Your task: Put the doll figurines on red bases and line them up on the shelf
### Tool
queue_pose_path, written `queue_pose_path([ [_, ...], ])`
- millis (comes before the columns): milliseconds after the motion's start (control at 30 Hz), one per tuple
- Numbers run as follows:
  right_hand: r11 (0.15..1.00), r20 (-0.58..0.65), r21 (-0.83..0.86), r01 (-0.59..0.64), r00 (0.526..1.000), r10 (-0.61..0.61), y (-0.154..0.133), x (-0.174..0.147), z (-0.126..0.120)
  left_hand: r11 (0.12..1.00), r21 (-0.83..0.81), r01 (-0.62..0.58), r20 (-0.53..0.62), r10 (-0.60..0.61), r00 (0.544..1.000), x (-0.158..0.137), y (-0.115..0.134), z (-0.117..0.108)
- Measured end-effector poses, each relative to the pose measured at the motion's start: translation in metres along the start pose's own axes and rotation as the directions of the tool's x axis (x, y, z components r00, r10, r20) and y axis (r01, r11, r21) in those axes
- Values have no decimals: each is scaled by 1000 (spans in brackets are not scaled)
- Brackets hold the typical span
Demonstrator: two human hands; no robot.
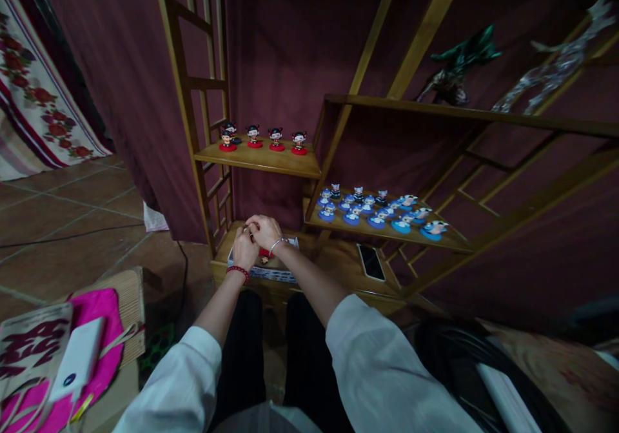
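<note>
My left hand [245,248], a red beaded bracelet at its wrist, meets my right hand [266,231], which has a silver bracelet. Their fingers are closed together at the tips; whatever they pinch is hidden or too small to name. Both are over a white-rimmed box [275,276] with a patterned side, on the lowest shelf. A small red-and-black figurine [264,260] shows inside it, partly covered by my hands. Above, several red-based figurines [275,139] stand on the left shelf [261,162]. Several blue and purple figurines [353,214] stand in rows on the right shelf [358,231].
A phone [371,262] lies right of the box. Higher up are a dark green ornament [454,65] and a clear animal figure [556,65]. Wooden lattice [186,84] frames the left side. A white power bank [78,359] rests on pink cloth [109,310] at lower left.
</note>
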State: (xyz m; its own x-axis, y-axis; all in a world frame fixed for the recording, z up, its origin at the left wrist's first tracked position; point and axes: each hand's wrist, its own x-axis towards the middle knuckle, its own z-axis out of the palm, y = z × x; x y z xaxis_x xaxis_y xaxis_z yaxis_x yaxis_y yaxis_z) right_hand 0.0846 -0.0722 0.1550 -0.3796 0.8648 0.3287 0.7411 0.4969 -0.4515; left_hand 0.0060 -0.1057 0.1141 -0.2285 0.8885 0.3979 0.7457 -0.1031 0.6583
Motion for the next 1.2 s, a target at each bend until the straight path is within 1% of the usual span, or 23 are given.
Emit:
queue_pose_path([
  [133,994,84,15,-106,991,104,20,-12,21,998,58,38,123,-45,991,-11,-15,21],
  [200,989,105,20,-149,984,146,28,-18,29,993,102,53,182,-71,981,-16,-21,30],
  [300,979,148,51,-198,971,188,38,-25,40,982,180,61,302,-114,947,-22,-29,41],
  [400,965,194,74,-251,953,233,49,-31,51,970,244,11,385,-107,917,-28,-35,50],
  [467,954,222,83,-289,938,265,58,-34,58,969,245,-20,398,-81,914,-33,-39,55],
  [533,941,217,69,-331,926,309,68,-36,65,970,237,-58,409,-46,912,-39,-42,60],
  [633,928,248,1,-372,899,360,86,-39,77,959,222,-177,441,63,895,-47,-46,68],
  [767,901,290,-86,-424,855,430,109,-41,93,944,239,-229,449,102,888,-52,-50,79],
  [867,886,331,-126,-446,824,461,121,-42,103,931,254,-263,469,119,875,-51,-52,83],
  [967,881,371,-145,-451,801,471,127,-40,110,919,270,-289,504,121,855,-47,-53,84],
  [1033,884,395,-145,-443,793,463,129,-37,113,912,281,-300,527,114,842,-46,-53,85],
  [1200,904,431,-118,-410,799,419,132,-27,116,900,309,-308,542,99,834,-47,-52,86],
])
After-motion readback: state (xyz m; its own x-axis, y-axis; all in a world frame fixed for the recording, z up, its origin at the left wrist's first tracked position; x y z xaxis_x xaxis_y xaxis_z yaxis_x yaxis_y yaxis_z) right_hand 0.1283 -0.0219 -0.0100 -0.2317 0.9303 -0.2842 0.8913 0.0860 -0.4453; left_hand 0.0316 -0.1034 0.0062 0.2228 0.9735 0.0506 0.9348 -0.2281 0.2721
